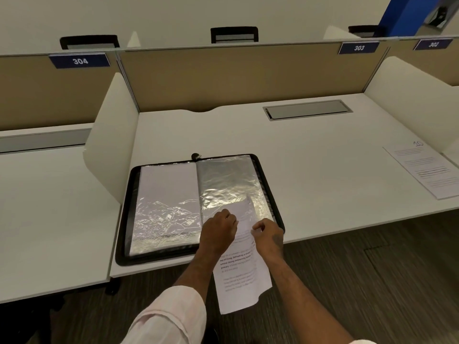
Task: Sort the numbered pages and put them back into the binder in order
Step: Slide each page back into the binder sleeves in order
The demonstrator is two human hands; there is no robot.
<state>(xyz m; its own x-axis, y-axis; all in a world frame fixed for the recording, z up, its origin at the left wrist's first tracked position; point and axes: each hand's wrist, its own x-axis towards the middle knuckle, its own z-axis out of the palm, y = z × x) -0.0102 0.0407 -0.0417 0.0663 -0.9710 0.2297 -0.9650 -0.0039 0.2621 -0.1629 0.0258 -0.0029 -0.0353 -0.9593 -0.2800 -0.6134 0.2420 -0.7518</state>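
White printed page (242, 276) sits part-way in the black zip binder's (121, 232) clear plastic sleeve (231, 182), my left hand (218, 229) and right hand (268, 232) pinching it. I'd keep it square and feed gently.

Open binder (169, 194) lay at the tabletop's (323, 182) front edge; a loose page (244, 281) overlapped its right half and overhung that edge; a second page (424, 170) lay well apart, far right.
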